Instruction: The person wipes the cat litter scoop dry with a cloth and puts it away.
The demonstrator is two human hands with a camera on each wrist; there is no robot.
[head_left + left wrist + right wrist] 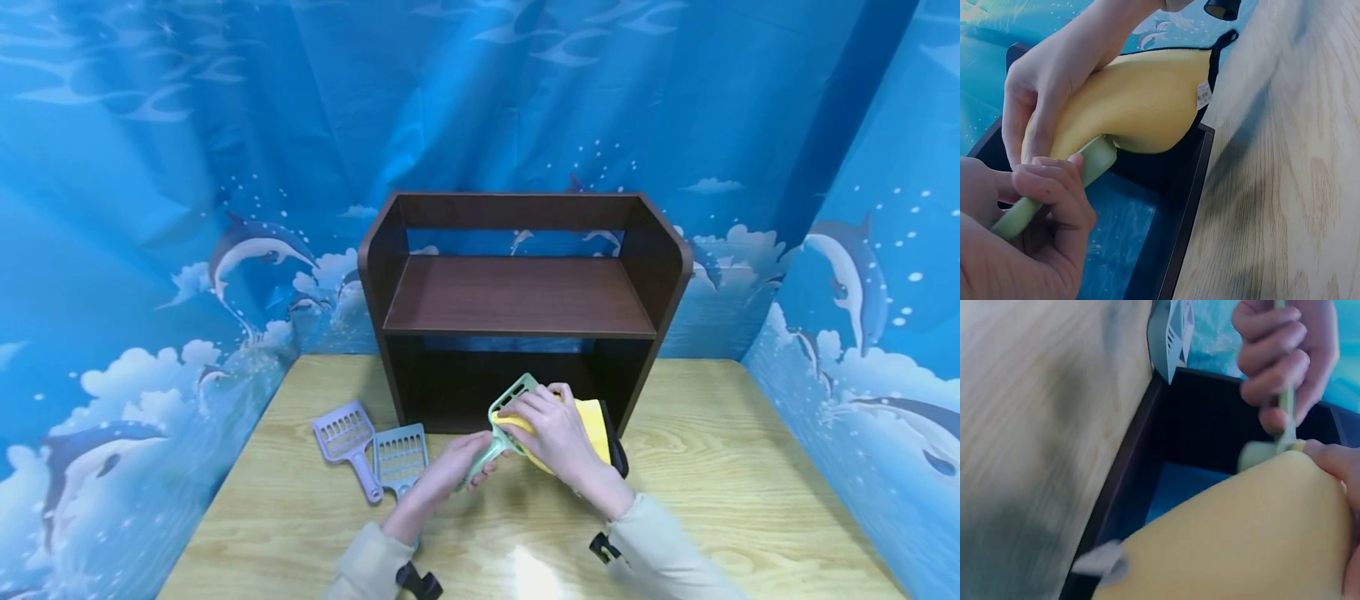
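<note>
My left hand (pixel 459 460) grips the handle of a pale green litter scoop (pixel 489 460), held above the table with its slotted end tilted up toward the shelf. Over the scoop, my right hand (pixel 551 429) holds a yellow cloth (pixel 596 427) with black edging and pinches it against the slotted end. In the left wrist view the cloth (pixel 1154 103) bulges over the scoop's green neck (pixel 1099 159), and a white tag hangs at its edge. The cloth (pixel 1241 531) hides much of the scoop head in the right wrist view.
A purple litter scoop (pixel 345 437) and a blue-grey one (pixel 400 457) lie on the wooden table (pixel 720 500), left of my hands. Just beyond the hands stands a dark brown two-tier shelf (pixel 521 296). Blue dolphin-print sheeting (pixel 480 100) surrounds the table's back and sides.
</note>
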